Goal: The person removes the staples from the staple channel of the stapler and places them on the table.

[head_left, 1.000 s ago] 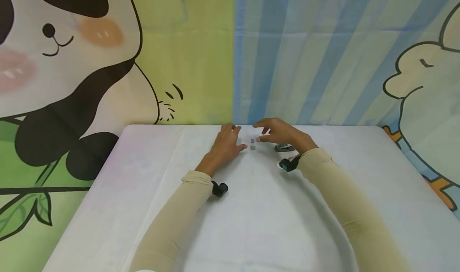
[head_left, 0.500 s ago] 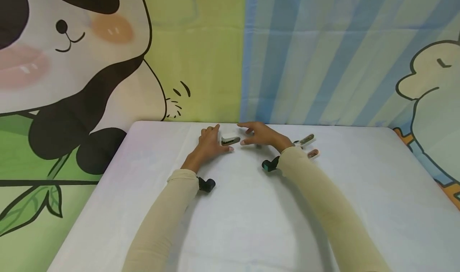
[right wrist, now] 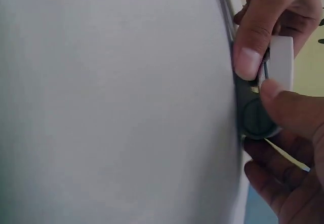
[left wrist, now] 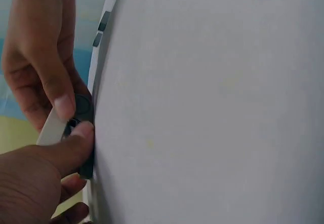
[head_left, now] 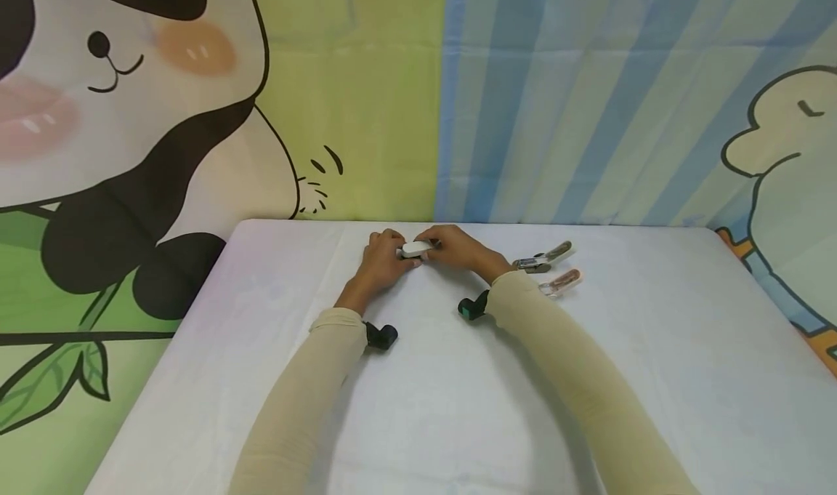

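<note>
White and dark stapler: small, or so it looks; it sits between the two hands near the far edge of the white table. Whether its base touches the cloth cannot be told.
Left hand: gripping one end, thumb pressed on the dark part.
Right hand: pinching near the dark round end, thumb by the gap between that and the white part.
Weight: probably light, easy for fingertips alone.
Stiffness: the body looks hard and should not bend; if the round end is a pivot, the white part may swing or spring under pressure.
Surface: smooth-looking, so likely a little slippery; a firm pinch should do.
Fragility: judged sturdy, the narrow gap being the weaker spot.
Best hold: the dark part's flat sides, one end in each hand, fingertips clear of the gap.
Nearby: a silver and dark clip and a pinkish clip, if clips they are, lie beyond the right wrist, apart from the stapler.
</note>
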`<action>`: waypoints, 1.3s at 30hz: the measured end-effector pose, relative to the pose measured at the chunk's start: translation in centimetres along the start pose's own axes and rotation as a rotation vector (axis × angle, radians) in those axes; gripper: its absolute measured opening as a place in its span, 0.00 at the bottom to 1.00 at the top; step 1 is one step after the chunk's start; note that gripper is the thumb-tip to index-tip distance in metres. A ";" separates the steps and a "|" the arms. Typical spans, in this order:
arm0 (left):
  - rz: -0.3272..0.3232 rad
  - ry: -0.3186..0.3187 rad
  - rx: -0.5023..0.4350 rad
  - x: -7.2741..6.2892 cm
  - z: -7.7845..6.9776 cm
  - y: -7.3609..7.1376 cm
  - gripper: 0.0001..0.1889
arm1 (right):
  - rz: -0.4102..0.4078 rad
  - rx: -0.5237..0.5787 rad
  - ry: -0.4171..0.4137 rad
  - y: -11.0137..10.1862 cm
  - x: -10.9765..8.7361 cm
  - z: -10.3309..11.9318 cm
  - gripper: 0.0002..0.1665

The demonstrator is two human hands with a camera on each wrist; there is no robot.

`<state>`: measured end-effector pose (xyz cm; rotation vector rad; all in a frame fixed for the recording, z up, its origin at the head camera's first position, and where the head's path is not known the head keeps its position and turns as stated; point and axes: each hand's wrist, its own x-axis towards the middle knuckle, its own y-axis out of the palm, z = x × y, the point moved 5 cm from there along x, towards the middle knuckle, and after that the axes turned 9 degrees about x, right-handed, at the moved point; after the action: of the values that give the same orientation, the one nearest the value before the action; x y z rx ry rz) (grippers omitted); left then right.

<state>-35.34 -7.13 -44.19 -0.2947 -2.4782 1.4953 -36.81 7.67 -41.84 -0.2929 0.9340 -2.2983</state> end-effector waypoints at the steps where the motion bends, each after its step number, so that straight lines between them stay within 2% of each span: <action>1: -0.028 0.014 -0.037 0.0 -0.1 -0.1 0.20 | -0.006 -0.022 -0.002 0.0 0.1 0.2 0.23; 4: -0.072 0.027 -0.159 -0.1 0.0 -0.5 0.12 | -0.004 -0.057 -0.003 -0.2 0.3 0.8 0.18; 7: -0.067 0.003 -0.328 -0.4 0.4 -0.7 0.12 | 0.007 -0.062 0.004 -0.6 0.2 1.3 0.17; 11: 0.038 -0.043 -0.599 -0.8 0.7 -0.4 0.14 | 0.008 -0.015 -0.003 -0.7 -0.2 1.6 0.16; 13: 0.103 -0.066 -0.659 -1.0 0.7 -0.2 0.14 | 0.011 0.004 -0.013 -0.5 -0.5 1.5 0.15; 15: 0.152 -0.066 -0.624 -1.3 0.5 -0.3 0.12 | 0.022 0.013 -0.021 -0.1 -0.8 1.5 0.14; 19: 0.208 -0.025 -0.455 -2.0 0.0 -0.6 0.07 | 0.059 0.031 -0.015 0.7 -1.8 1.7 0.14; 21: 0.236 -0.003 -0.411 -2.3 -0.4 -0.6 0.06 | 0.085 0.024 -0.009 1.0 -2.3 1.9 0.14; 25: 0.244 0.059 -0.333 -2.8 -1.3 -0.9 0.08 | 0.114 0.002 0.000 1.1 -3.3 2.6 0.15; 30: 0.221 0.138 -0.312 -3.4 -2.6 -1.3 0.05 | 0.156 0.003 0.022 0.9 -4.3 3.5 0.14; 39: 0.232 0.178 -0.340 -5.4 -4.6 -0.5 0.06 | 0.234 -0.100 0.032 1.1 -6.6 4.2 0.12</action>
<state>-28.80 -5.04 -42.13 -0.7627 -2.6102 1.0559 -29.43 8.89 -39.33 -0.1789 1.0431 -2.0521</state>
